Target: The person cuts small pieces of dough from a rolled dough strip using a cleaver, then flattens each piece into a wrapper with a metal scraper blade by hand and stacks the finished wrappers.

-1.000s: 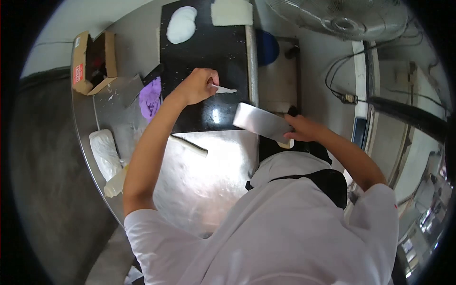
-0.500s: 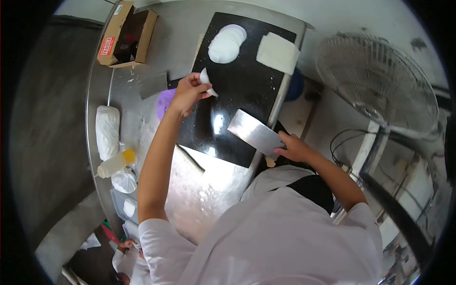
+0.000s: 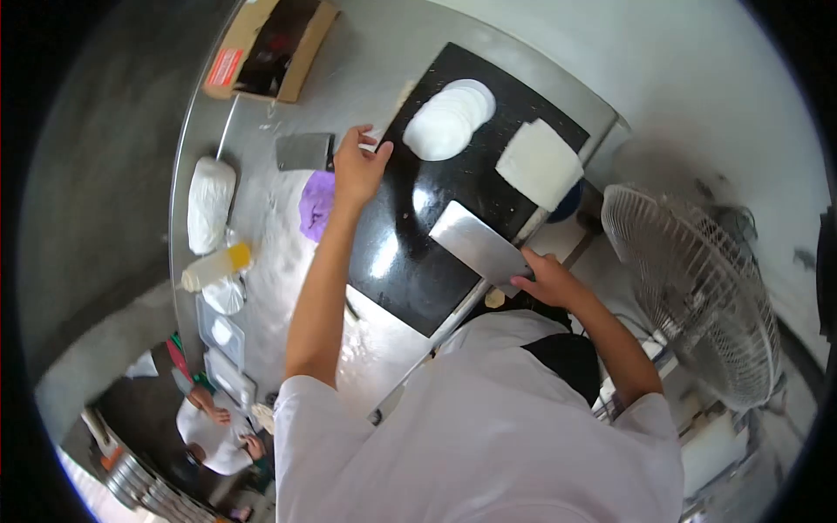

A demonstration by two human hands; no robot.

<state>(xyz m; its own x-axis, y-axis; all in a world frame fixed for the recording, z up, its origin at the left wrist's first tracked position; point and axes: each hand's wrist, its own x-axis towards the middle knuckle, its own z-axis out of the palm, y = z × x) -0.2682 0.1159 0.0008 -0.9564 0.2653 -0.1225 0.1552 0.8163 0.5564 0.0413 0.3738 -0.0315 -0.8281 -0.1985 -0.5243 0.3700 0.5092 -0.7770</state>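
My left hand point(image 3: 359, 170) is over the left edge of the black board point(image 3: 392, 301), thumb and fingers apart. A small white piece point(image 3: 372, 136) shows just behind its fingertips, partly hidden. My right hand point(image 3: 551, 281) grips a broad-bladed cleaver point(image 3: 475, 241), its flat blade over the board's near right part. Overlapping thin white rounds point(image 3: 440, 126) lie towards the board's far end. To their right is a folded off-white cloth point(image 3: 540, 166). Left of the board are a purple cloth point(image 3: 316, 206) and a second cleaver point(image 3: 302, 152).
On the metal table point(image 3: 375, 52) stand an open cardboard box point(image 3: 234, 48), a white wrapped bundle point(image 3: 211, 205), a yellow-capped bottle point(image 3: 214, 268) and clear plastic containers point(image 3: 221, 331). A fan point(image 3: 693, 296) stands right. A co-worker point(image 3: 214, 436) is at lower left.
The view has swung, so the board appears turned and further right. My left hand has moved to the board's left edge and let go of the thin white piece. My right hand still holds the cleaver.
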